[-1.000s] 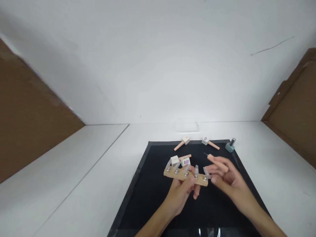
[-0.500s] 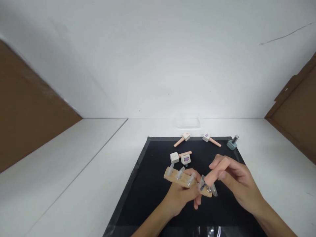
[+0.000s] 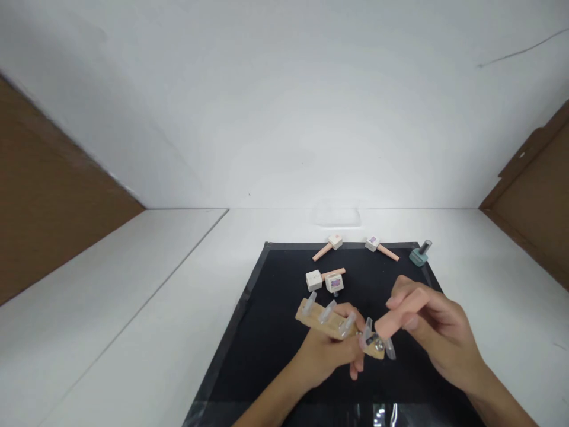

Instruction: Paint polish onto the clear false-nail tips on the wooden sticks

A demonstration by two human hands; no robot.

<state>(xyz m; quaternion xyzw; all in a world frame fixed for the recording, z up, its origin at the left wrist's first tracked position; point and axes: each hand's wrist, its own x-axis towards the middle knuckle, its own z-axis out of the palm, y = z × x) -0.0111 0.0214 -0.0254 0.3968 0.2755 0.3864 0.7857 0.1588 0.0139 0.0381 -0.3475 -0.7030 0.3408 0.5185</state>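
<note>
My left hand (image 3: 331,350) is closed around a light wooden nail stand (image 3: 331,325), raised above the black mat and tilted down to the right. Several clear false nails (image 3: 328,311) stick up along it, and metal fixings show at its right end. Between the thumb and fingers of my right hand (image 3: 438,332), a nail polish brush (image 3: 401,312) is gripped by its pink cap. Its dark tip lies against or very close to a clear nail at the stand's right end; exact contact cannot be made out.
Beyond my hands lie white polish bottles with pink caps (image 3: 372,244) and an uncapped white bottle (image 3: 334,282). A teal bottle with a grey cap (image 3: 419,255) stands at the far right corner of the black mat (image 3: 262,332). A clear plastic tray (image 3: 340,218) sits behind.
My right hand and the brush have shifted slightly right. The stand has barely moved, and the view has tilted a little. Both hands keep their hold.
</note>
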